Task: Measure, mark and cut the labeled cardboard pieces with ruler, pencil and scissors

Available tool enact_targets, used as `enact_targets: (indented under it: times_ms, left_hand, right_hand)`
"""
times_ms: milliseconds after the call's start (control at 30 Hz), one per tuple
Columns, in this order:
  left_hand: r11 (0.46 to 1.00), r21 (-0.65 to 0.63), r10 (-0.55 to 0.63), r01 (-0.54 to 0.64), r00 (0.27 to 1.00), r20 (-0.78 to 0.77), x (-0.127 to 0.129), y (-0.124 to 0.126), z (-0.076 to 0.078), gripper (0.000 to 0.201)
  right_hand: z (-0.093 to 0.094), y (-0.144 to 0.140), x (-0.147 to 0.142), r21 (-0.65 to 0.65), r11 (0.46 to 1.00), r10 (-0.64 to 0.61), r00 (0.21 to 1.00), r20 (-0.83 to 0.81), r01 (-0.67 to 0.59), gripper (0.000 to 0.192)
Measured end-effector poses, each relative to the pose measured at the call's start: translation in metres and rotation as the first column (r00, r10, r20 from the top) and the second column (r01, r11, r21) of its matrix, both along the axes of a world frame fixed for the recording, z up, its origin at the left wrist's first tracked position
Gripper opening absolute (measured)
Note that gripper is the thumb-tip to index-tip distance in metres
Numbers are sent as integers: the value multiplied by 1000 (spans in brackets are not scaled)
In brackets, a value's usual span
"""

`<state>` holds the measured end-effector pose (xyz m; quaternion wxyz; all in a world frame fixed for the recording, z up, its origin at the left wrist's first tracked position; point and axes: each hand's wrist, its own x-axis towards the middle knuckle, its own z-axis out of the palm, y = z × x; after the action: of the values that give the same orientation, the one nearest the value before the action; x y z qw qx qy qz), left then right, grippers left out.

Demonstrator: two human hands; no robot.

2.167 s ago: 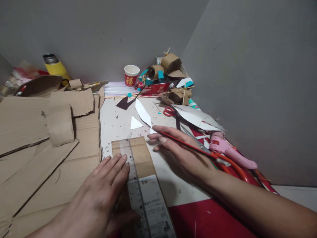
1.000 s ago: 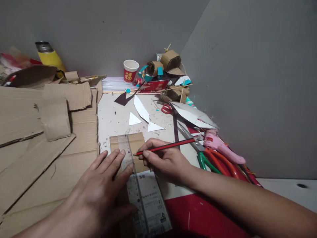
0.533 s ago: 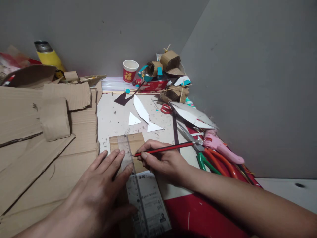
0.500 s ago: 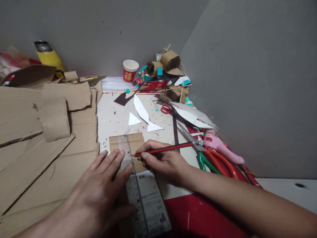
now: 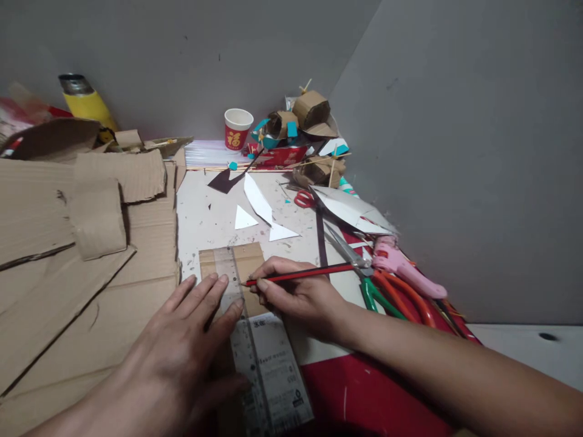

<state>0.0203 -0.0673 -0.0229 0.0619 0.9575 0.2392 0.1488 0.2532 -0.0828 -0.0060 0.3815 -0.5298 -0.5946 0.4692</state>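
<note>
My left hand (image 5: 182, 340) lies flat with its fingers spread, pressing a clear ruler (image 5: 241, 334) onto a piece of cardboard (image 5: 254, 258). A white printed label (image 5: 283, 370) covers the near part of that cardboard. In my right hand (image 5: 300, 294) is a red and black pencil (image 5: 310, 273), pinched between thumb and fingers. Its tip meets the cardboard at the ruler's right edge. Just beyond the cardboard lie white paper cut-outs (image 5: 259, 199) and a small white triangle (image 5: 245, 217).
Stacked cardboard sheets (image 5: 146, 255) fill the left side. On the right are scissors (image 5: 387, 297) with green and orange handles and a pink glue gun (image 5: 407, 267). Behind stand a red and white paper cup (image 5: 238, 128), a yellow bottle (image 5: 86, 103) and cardboard models (image 5: 312, 108).
The view has shifted very slightly. Both hands, the ruler and the pencil keep almost the same places on the cardboard.
</note>
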Motion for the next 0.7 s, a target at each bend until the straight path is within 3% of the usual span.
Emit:
enact_targets:
  times_ms: [500,700]
  left_hand:
    - [1000,3,-6,6,1000,-14,-1,0,1,75]
    - [1000,8,-11,11,1000,-4,-1,0,1,75]
  right_hand:
    - [-2,0,2,156,987,10,994,106,-27,11]
    - [-1,-1,2,146,989,23,995,102,-37,12]
